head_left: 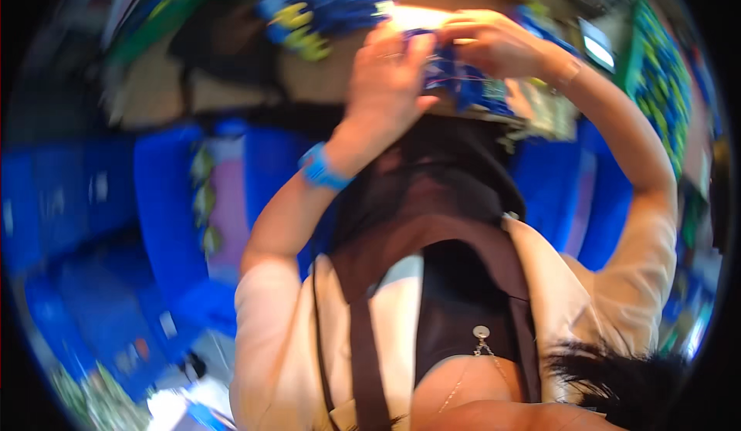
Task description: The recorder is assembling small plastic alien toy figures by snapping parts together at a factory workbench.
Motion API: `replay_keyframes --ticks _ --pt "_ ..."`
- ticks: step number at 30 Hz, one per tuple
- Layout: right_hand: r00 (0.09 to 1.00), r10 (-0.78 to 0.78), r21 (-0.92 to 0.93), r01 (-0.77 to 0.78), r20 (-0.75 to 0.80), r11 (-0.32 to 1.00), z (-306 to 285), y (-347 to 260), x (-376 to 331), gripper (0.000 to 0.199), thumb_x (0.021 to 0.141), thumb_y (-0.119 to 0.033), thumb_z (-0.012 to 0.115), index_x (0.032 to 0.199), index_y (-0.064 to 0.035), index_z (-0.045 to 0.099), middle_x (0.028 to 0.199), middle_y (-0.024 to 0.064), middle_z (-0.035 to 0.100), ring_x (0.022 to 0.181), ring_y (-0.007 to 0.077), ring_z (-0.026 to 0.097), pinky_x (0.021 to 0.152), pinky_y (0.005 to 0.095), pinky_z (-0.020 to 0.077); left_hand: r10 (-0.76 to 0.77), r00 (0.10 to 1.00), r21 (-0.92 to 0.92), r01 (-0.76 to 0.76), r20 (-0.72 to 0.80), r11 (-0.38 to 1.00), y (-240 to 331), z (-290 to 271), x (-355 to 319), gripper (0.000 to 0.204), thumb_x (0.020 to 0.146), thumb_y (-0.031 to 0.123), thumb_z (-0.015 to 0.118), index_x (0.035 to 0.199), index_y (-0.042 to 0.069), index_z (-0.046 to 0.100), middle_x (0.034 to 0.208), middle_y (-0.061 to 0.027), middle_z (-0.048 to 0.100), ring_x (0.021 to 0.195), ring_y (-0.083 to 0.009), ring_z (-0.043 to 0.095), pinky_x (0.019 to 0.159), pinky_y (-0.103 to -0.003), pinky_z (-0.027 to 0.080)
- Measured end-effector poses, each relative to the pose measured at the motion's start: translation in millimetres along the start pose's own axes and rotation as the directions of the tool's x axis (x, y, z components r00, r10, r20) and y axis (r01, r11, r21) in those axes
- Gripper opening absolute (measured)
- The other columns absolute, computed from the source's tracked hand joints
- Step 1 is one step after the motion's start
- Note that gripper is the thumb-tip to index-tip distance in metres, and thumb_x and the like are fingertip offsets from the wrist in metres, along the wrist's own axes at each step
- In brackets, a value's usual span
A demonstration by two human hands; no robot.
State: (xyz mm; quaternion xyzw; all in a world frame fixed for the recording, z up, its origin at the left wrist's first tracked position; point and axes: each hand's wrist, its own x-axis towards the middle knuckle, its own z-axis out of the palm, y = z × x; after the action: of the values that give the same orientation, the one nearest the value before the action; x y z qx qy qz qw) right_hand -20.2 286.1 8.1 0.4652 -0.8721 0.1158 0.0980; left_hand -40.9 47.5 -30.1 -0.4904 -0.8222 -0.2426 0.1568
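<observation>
Blurred by motion, my left hand reaches over the table with its fingers stretched out and its thumb apart. A blue wristband is on that arm. Just right of it, my right hand arches over the table with bent fingers, their tips smeared. Between and below the hands lie small blue pieces, too blurred to name. Beyond my left hand sits a heap of blue pieces with yellow-green ones at its near side. Whether either hand touches a piece cannot be made out.
A wooden table carries a dark item on its left. Right of my right hand are a lit screen and a green-rimmed bin of blue and yellow-green pieces. Blue bins stand below the table's edge.
</observation>
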Motion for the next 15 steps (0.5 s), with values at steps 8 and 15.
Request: replay_keyframes --ticks 8,15 --pt "0.970 0.218 -0.161 -0.233 -0.104 0.959 -5.9 -16.9 -15.4 0.020 0.062 0.004 0.063 0.079 -0.0018 0.057 0.115 0.0137 0.057 0.103 0.0317 0.060 0.084 0.0401 0.0506 -0.011 1.000 0.082 0.011 0.002 0.997 -2.4 15.5 13.3 0.076 0.055 0.034 0.088 0.118 0.008 0.055 0.112 -0.0190 0.055 0.105 -0.0340 0.054 0.071 -0.040 0.052" --pt "0.706 0.591 0.223 -0.551 -0.389 0.804 -15.3 -108.6 -34.5 0.027 0.075 -0.009 0.075 0.100 -0.0062 0.064 0.107 0.0121 0.061 0.097 0.0299 0.060 0.083 0.0373 0.0489 -0.128 0.979 0.186 0.098 0.157 0.978 0.0 -25.5 -9.1 0.090 0.059 0.036 0.088 0.132 0.005 0.048 0.136 -0.0221 0.042 0.129 -0.0379 0.037 0.102 -0.048 0.036"
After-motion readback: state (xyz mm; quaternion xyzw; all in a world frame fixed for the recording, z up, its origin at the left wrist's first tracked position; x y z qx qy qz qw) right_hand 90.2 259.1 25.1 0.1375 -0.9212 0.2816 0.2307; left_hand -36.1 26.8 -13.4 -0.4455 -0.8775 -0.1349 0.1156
